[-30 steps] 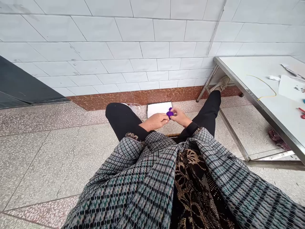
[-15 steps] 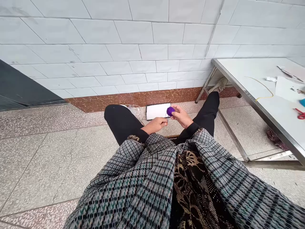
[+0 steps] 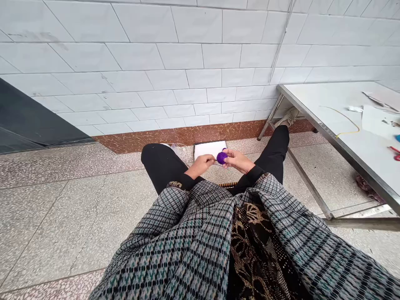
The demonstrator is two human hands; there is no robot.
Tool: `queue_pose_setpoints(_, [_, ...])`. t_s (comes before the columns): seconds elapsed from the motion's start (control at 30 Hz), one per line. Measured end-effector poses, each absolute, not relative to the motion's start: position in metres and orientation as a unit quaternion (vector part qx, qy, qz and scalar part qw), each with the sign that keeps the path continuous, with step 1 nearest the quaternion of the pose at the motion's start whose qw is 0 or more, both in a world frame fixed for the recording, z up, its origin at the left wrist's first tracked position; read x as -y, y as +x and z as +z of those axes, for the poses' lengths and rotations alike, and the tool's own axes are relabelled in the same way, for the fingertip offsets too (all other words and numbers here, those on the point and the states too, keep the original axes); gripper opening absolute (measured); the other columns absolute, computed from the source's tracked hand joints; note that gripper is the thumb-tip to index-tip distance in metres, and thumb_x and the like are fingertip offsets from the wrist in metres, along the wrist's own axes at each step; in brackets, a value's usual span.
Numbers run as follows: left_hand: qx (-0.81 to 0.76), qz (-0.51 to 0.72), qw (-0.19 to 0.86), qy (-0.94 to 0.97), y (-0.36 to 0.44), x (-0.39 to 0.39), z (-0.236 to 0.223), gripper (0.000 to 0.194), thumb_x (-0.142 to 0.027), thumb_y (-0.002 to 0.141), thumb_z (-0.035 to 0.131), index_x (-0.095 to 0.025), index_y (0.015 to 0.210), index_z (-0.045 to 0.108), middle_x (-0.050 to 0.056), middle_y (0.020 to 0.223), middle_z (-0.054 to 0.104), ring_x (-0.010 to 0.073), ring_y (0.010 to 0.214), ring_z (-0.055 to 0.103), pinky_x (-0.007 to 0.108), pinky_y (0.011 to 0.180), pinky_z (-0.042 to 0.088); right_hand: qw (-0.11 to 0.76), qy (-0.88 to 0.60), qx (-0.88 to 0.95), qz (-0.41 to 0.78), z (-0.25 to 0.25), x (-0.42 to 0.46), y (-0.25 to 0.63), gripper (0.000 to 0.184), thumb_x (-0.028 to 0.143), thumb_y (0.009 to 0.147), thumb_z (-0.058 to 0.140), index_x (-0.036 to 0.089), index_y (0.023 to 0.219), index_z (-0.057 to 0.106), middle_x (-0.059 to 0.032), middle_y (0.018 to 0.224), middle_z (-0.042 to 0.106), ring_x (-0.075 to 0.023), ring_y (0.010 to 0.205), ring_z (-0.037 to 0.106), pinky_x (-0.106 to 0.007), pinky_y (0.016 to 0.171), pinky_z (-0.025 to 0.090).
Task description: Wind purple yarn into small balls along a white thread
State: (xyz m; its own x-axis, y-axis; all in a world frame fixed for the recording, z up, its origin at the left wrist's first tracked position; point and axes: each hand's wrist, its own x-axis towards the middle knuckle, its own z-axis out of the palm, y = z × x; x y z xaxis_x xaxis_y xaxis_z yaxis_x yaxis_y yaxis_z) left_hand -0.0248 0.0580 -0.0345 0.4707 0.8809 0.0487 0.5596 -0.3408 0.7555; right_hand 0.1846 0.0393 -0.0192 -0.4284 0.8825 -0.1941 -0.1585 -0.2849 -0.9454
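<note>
A small purple yarn ball (image 3: 221, 158) is in the fingers of my right hand (image 3: 240, 161), which is closed round its right side. Close to the ball's left side, my left hand (image 3: 201, 166) is closed in a pinch. A thin dark line shows at its fingertips, too small to name. Both hands are held between my knees. Beyond them on the floor lies a shallow white box or board (image 3: 208, 149) with a dark rim, partly hidden by the hands.
To the right stands a white metal-edged table (image 3: 315, 100) bearing a yellow strand (image 3: 348, 132), red-handled scissors (image 3: 396, 157) and white paper. A tiled wall (image 3: 187, 54) rises ahead. Pale tangled cord (image 3: 186, 153) lies by my left knee. A dark panel (image 3: 34, 121) is at left.
The purple ball has turned in my right hand, and my left fingertips have come up beside it. The whole view has tilted, so everything sits slightly lower.
</note>
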Motion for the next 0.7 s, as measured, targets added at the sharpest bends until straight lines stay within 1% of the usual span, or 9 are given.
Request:
queue_pose_setpoints(0.07, [-0.411, 0.196, 0.372, 0.809, -0.019, -0.05, -0.038, 0.017, -0.023, 0.085, 0.053, -0.017, 0.071, 0.06, 0.001, 0.074, 0.062, 0.0164, 0.074, 0.058, 0.027, 0.074, 0.045, 0.437, -0.411, 0.427, 0.677, -0.024, -0.045, 0.183, 0.04, 0.025, 0.068, 0.081, 0.02, 0.099, 0.055, -0.0001, 0.089, 0.068, -0.011, 0.065, 0.065, -0.027, 0.065, 0.057])
queue_pose_setpoints(0.13, [-0.352, 0.163, 0.375, 0.842, -0.015, -0.043, -0.034, 0.02, -0.024, 0.088, 0.053, -0.018, 0.071, 0.06, 0.001, 0.073, 0.062, 0.0164, 0.074, 0.058, 0.027, 0.075, 0.045, 0.458, -0.457, 0.422, 0.634, -0.029, -0.049, 0.182, 0.038, 0.023, 0.069, 0.078, 0.021, 0.097, 0.052, 0.0005, 0.087, 0.067, -0.0111, 0.064, 0.065, -0.027, 0.063, 0.056])
queue_pose_setpoints(0.2, [-0.328, 0.163, 0.356, 0.86, -0.015, -0.041, -0.025, 0.021, -0.026, 0.09, 0.052, -0.018, 0.072, 0.061, 0.001, 0.075, 0.062, 0.0166, 0.075, 0.058, 0.027, 0.076, 0.045, 0.426, -0.509, 0.469, 0.583, -0.033, -0.049, 0.183, 0.035, 0.02, 0.068, 0.076, 0.021, 0.093, 0.051, 0.0025, 0.083, 0.064, -0.0098, 0.06, 0.06, -0.025, 0.058, 0.052])
queue_pose_setpoints(0.27, [-0.335, 0.185, 0.335, 0.861, -0.018, -0.045, -0.016, 0.02, -0.026, 0.09, 0.052, -0.018, 0.074, 0.062, 0.002, 0.078, 0.063, 0.0169, 0.076, 0.058, 0.028, 0.077, 0.045, 0.353, -0.518, 0.552, 0.551, -0.032, -0.045, 0.184, 0.034, 0.016, 0.064, 0.076, 0.02, 0.087, 0.052, 0.0047, 0.078, 0.06, -0.0085, 0.059, 0.054, -0.023, 0.056, 0.047])
queue_pose_setpoints(0.33, [-0.36, 0.215, 0.322, 0.849, -0.024, -0.052, -0.012, 0.02, -0.026, 0.09, 0.052, -0.018, 0.075, 0.062, 0.003, 0.079, 0.063, 0.0171, 0.076, 0.057, 0.028, 0.077, 0.045, 0.28, -0.465, 0.609, 0.579, -0.028, -0.039, 0.185, 0.033, 0.015, 0.06, 0.076, 0.02, 0.085, 0.054, 0.0054, 0.077, 0.059, -0.0086, 0.06, 0.053, -0.022, 0.056, 0.046])
queue_pose_setpoints(0.4, [-0.405, 0.247, 0.32, 0.82, -0.028, -0.058, -0.015, 0.019, -0.026, 0.089, 0.051, -0.018, 0.075, 0.061, 0.002, 0.078, 0.063, 0.0171, 0.076, 0.056, 0.029, 0.077, 0.045, 0.258, -0.391, 0.603, 0.645, -0.022, -0.035, 0.184, 0.036, 0.016, 0.061, 0.076, 0.02, 0.089, 0.055, 0.0041, 0.082, 0.062, -0.0098, 0.063, 0.057, -0.024, 0.059, 0.049])
queue_pose_setpoints(0.5, [-0.476, 0.268, 0.338, 0.766, -0.026, -0.058, -0.027, 0.019, -0.026, 0.089, 0.048, -0.017, 0.076, 0.059, 0.0, 0.072, 0.059, 0.0163, 0.072, 0.054, 0.028, 0.072, 0.044, 0.361, -0.342, 0.518, 0.696, -0.016, -0.036, 0.183, 0.043, 0.025, 0.064, 0.079, 0.022, 0.098, 0.053, 0.0009, 0.095, 0.065, -0.0115, 0.067, 0.063, -0.028, 0.065, 0.054])
queue_pose_setpoints(0.6, [-0.421, 0.23, 0.381, 0.79, -0.018, -0.047, -0.035, 0.017, -0.025, 0.087, 0.051, -0.017, 0.073, 0.059, -0.001, 0.069, 0.057, 0.0154, 0.071, 0.053, 0.026, 0.071, 0.044, 0.462, -0.39, 0.458, 0.652, -0.023, -0.044, 0.182, 0.046, 0.033, 0.066, 0.078, 0.023, 0.1, 0.049, 0.0002, 0.097, 0.064, -0.0111, 0.068, 0.063, -0.028, 0.066, 0.054])
queue_pose_setpoints(0.7, [-0.327, 0.191, 0.387, 0.841, -0.012, -0.039, -0.029, 0.02, -0.025, 0.089, 0.052, -0.017, 0.072, 0.061, 0.001, 0.075, 0.061, 0.016, 0.075, 0.056, 0.027, 0.077, 0.045, 0.445, -0.476, 0.51, 0.562, -0.035, -0.049, 0.184, 0.037, 0.029, 0.067, 0.072, 0.023, 0.095, 0.048, 0.0023, 0.09, 0.06, -0.0097, 0.064, 0.056, -0.026, 0.061, 0.048])
